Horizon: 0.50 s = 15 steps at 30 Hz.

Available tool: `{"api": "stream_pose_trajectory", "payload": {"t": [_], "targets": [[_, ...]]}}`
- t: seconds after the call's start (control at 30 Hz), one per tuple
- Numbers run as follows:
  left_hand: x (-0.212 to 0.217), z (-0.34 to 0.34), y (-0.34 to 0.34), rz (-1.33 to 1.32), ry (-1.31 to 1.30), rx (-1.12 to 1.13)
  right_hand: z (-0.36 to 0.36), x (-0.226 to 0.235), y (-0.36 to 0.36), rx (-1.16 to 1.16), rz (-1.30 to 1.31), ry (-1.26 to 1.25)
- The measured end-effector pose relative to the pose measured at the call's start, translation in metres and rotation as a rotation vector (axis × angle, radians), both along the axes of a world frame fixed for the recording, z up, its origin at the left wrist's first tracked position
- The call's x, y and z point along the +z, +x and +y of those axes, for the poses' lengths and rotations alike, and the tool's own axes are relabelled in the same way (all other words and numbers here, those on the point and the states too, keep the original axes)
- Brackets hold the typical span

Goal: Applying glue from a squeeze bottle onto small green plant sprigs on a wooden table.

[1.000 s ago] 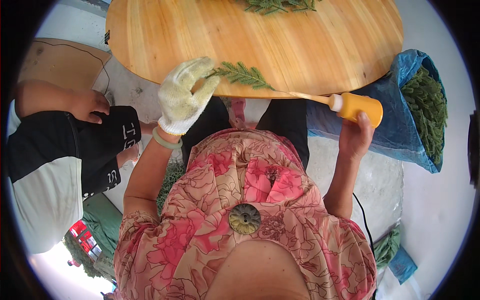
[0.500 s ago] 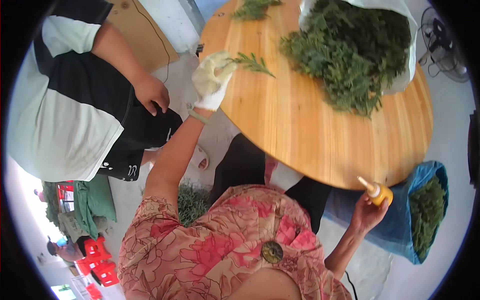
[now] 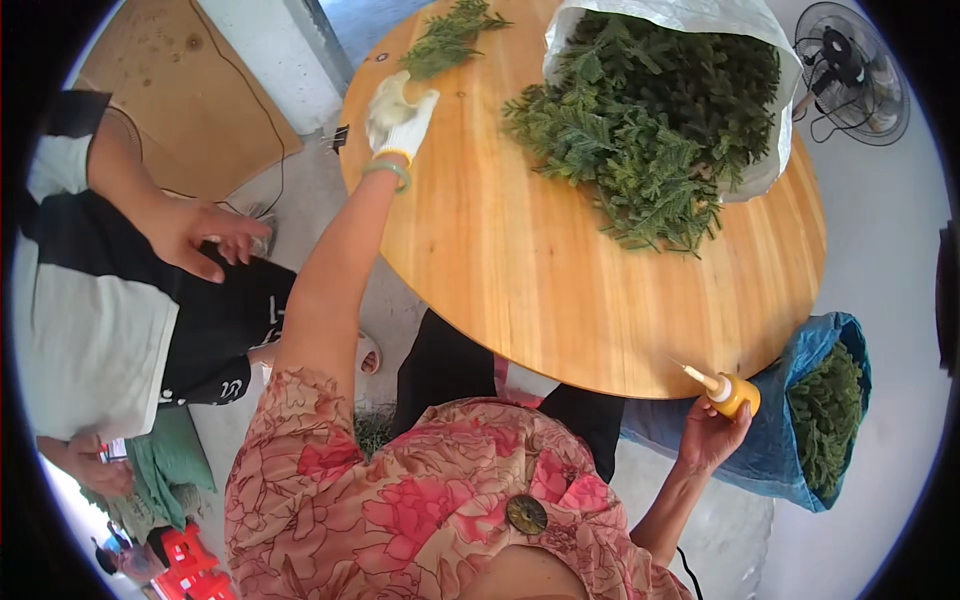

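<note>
My left hand (image 3: 400,115), in a white work glove, is over the far left of the round table. Its thumb and fingers are apart, with nothing seen between them. Just beyond its fingertips lies a small pile of green leafy sprigs (image 3: 445,45). At the table's near right edge, my bare right hand (image 3: 716,436) is closed round a yellow squeeze bottle (image 3: 737,397). The bottle's pale, narrow nozzle points up and left. A large heap of green sprigs (image 3: 640,130) spills from the mouth of a white sack (image 3: 775,150) across the table.
Under my hands stands a round wooden table (image 3: 500,290). To its right are a blue sack (image 3: 765,445) of greenery and a black fan (image 3: 850,75). A person (image 3: 110,290) sits close on my left. Red stools (image 3: 190,560) stand further off at lower left.
My left hand has moved away to the small pile and let go of the single sprig it held. My right hand still holds the bottle. The person at left has lifted a hand.
</note>
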State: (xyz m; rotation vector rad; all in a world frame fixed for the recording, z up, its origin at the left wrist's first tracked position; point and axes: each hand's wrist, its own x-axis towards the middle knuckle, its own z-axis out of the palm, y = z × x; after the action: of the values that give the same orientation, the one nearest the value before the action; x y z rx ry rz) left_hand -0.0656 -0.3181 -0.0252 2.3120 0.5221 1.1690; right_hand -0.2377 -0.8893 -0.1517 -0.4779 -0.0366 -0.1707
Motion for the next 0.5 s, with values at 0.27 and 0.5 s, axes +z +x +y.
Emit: {"api": "stream_pose_trajectory", "payload": {"t": [0.27,0.5], "targets": [[0.029,-0.134,0.002,-0.177,0.414,-0.561,0.003,0.022,0.026,0.178,-0.077,0.118],[0.051,-0.123,0.03,-0.087,0.498,-0.55,0.016,0.039,0.021,0.085,0.005,0.141]]}}
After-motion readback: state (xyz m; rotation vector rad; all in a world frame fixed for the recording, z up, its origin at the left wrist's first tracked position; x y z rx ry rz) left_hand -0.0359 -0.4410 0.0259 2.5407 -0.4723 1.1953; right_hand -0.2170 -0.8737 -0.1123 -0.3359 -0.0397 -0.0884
